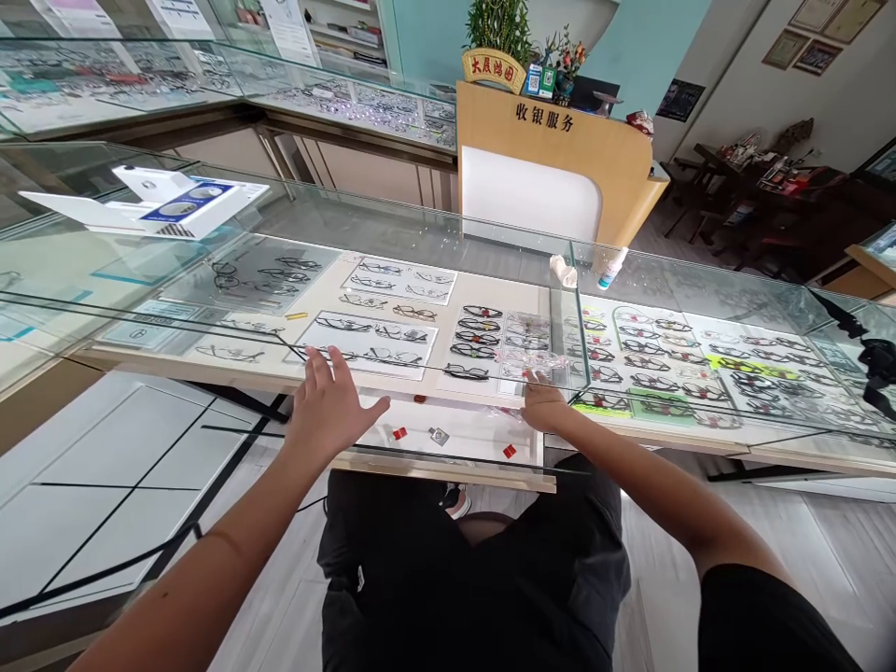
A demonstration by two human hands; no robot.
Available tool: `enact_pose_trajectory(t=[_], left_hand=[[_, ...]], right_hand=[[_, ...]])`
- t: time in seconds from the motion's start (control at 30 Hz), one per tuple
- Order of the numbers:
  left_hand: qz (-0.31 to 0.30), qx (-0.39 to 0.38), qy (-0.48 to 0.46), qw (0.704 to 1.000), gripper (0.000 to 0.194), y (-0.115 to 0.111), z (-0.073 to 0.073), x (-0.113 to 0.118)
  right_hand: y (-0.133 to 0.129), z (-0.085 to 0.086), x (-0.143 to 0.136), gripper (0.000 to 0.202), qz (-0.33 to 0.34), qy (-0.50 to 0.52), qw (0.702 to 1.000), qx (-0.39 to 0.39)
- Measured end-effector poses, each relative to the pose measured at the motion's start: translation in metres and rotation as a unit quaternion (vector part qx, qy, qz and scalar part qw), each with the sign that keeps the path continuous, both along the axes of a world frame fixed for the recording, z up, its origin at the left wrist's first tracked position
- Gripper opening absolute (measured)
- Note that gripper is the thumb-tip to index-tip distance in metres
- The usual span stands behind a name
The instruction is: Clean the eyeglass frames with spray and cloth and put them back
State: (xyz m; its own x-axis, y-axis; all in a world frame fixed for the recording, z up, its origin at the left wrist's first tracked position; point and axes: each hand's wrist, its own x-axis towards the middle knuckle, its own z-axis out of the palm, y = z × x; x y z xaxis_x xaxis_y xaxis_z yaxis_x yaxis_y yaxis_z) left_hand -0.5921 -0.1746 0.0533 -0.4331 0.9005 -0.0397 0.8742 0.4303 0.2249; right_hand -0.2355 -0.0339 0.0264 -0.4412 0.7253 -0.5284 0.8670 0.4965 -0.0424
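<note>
My left hand [323, 406] is open, fingers spread and thumb out to the right, at the front edge of the glass display case [392, 224]. Close by its fingertips lie dark-framed eyeglasses [343, 324] on a white sheet. My right hand [544, 405] is closed at the case's front, fingers curled and partly hidden. Crinkled clear plastic wrapping [536, 362] shows at its fingers; what is inside is hard to make out. Left of that hand stands a column of black eyeglasses [476, 338]. Below both hands an open drawer [462, 420] holds small red pieces [510, 451] and a small grey piece [439, 436].
A glass divider [578, 322] stands right of my right hand, with more rows of eyeglasses [651, 359] beyond. On the glass top are a small bottle [612, 269], crumpled white tissue [563, 272] and an opened white box [161, 210]. A wooden counter [546, 149] is behind.
</note>
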Motion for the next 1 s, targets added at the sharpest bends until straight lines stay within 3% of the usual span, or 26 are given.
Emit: enact_pose_trajectory(t=[0.23, 0.53, 0.8, 1.0], left_hand=[[-0.001, -0.002, 0.008, 1.000, 0.130, 0.000, -0.001, 0.000], [-0.001, 0.007, 0.007, 1.000, 0.129, 0.000, -0.003, -0.001], [0.000, -0.001, 0.014, 1.000, 0.127, 0.000, 0.000, 0.000], [0.003, -0.006, 0.020, 1.000, 0.127, 0.000, 0.000, 0.001]], right_hand=[[0.032, -0.031, -0.005, 0.048, -0.018, -0.003, 0.996, 0.086], [0.045, -0.039, -0.012, 0.044, -0.021, -0.018, 0.997, 0.076], [0.024, -0.016, -0.009, 0.050, 0.000, 0.020, 0.998, 0.065], [-0.019, 0.031, 0.000, 0.059, 0.096, 0.090, 0.991, -0.037]])
